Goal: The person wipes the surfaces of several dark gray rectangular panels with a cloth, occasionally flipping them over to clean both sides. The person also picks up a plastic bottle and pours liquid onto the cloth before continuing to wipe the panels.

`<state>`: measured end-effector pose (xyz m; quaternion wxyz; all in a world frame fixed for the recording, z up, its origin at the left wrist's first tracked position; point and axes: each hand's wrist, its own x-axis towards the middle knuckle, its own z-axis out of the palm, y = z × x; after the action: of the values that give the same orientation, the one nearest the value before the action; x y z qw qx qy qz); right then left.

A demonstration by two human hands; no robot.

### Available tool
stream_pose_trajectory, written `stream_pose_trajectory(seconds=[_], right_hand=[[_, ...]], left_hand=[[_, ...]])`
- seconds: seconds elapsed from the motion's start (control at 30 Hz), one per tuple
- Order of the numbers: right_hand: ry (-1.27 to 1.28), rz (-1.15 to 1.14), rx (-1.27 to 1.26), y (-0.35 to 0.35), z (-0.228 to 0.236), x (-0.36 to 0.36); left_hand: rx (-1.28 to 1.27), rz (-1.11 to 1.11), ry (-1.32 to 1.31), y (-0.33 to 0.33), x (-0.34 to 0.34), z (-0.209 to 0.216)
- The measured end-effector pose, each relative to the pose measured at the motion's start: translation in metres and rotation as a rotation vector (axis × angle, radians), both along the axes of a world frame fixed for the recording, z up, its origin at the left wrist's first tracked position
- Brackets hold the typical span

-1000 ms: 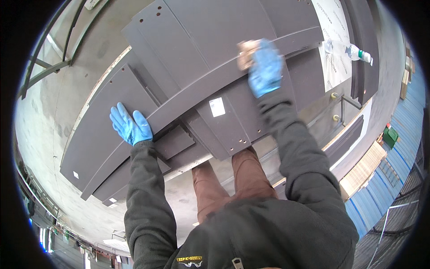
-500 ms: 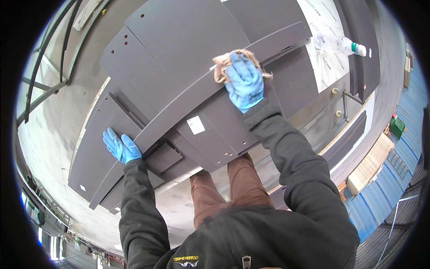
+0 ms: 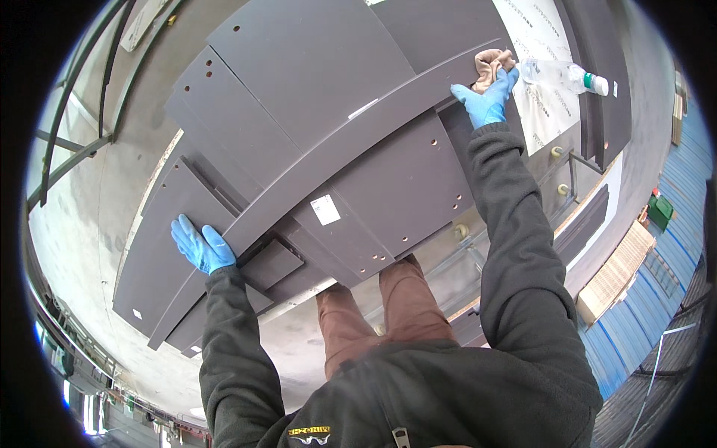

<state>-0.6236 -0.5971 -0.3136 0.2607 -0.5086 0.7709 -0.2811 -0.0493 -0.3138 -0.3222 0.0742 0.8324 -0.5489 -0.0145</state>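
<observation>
A long, narrow dark grey panel (image 3: 302, 170) lies slantwise across several other dark grey boards. Near its far right end, my right hand (image 3: 487, 97), in a blue glove, presses a crumpled tan cloth (image 3: 491, 66) against the surface; the thumb sticks out to the left. My left hand (image 3: 203, 245), gloved in blue too, rests flat with fingers extended at the left part of the panel, next to a wider board (image 3: 160, 239). A small white mark (image 3: 363, 109) shows at the panel's far edge.
A clear plastic bottle (image 3: 556, 75) with a green-and-white cap lies on white printed sheeting (image 3: 549, 119), close to my right hand. Drilled boards (image 3: 403, 179) with a white label (image 3: 326, 210) lie nearer my legs. A wheeled metal frame (image 3: 571, 175) stands below at the right.
My right hand has slid the cloth rightward and away along the long panel to its far right end. My left hand has stayed in place.
</observation>
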Motion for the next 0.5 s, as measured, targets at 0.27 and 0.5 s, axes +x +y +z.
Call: stream_pose_trajectory(seconds=[0.27,0.5], right_hand=[[0.125,-0.035,-0.017,-0.016,-0.025,-0.005],[0.096,-0.093,0.005,-0.017,-0.026,0.001]], left_hand=[[0.019,0.006,-0.002,0.001,0.000,0.001],[0.012,0.020,0.022,0.000,-0.002,0.002]])
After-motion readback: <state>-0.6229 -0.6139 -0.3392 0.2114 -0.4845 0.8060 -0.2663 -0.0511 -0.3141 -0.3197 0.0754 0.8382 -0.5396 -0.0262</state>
